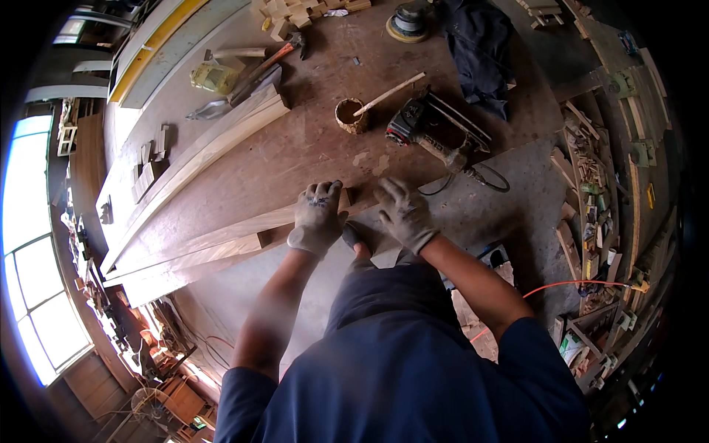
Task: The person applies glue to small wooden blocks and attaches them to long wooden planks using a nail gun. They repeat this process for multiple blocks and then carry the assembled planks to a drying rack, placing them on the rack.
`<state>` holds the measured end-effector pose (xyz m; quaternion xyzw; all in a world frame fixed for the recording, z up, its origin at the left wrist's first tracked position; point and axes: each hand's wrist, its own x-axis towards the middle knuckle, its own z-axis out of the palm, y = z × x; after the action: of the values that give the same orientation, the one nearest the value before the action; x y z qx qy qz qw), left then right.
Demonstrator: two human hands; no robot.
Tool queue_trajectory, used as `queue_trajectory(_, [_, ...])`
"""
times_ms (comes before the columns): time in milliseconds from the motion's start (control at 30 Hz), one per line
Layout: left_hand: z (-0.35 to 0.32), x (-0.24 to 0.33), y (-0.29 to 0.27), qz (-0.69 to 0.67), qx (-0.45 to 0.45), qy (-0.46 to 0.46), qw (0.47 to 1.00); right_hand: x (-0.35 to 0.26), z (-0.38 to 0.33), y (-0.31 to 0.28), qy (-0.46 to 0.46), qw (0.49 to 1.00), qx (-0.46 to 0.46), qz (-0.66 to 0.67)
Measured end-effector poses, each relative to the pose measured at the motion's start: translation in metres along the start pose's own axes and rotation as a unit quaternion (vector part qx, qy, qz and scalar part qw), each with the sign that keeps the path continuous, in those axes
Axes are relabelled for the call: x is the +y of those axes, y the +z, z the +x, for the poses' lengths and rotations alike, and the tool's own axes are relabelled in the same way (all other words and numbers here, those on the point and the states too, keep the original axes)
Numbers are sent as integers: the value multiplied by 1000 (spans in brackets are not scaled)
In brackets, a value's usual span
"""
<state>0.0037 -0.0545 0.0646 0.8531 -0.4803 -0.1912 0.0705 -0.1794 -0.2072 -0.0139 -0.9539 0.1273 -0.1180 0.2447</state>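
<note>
Both my hands wear pale work gloves. My left hand point(317, 216) is closed over a long wooden board point(277, 219) near its right end, thumb on the near side. A second board point(221, 249) lies alongside, closer to me, its end short of my left hand. My right hand point(406, 215) is at the near edge of the brown workbench point(310, 159), fingers apart and holding nothing. Beyond it lies a black nail gun point(436, 133) with a hose. A small round pot point(350, 118) with a wooden stick point(391, 94) in it stands to the nail gun's left.
More long boards point(214, 159) lie at the left. Farther off are a hammer point(269, 63), a clear plastic bottle point(214, 77), wood blocks point(295, 11), a sander point(408, 22) and dark cloth point(480, 52). An orange hose point(561, 285) crosses at the right, near racks of wood scraps point(591, 177).
</note>
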Motion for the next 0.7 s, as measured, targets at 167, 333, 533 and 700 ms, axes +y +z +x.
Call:
queue_trajectory(167, [5, -9, 17, 8, 34, 24, 999, 31, 29, -45, 86, 991, 70, -76])
queue_trajectory(333, [10, -11, 16, -2, 36, 33, 999, 65, 59, -64, 203, 966, -17, -161])
queue_trajectory(533, [14, -13, 16, -12, 43, 40, 998, 103, 70, -40, 246, 935, -58, -250])
queue_trajectory(700, [13, -13, 16, -14, 35, 29, 999, 110, 76, -60, 206, 967, -63, -138])
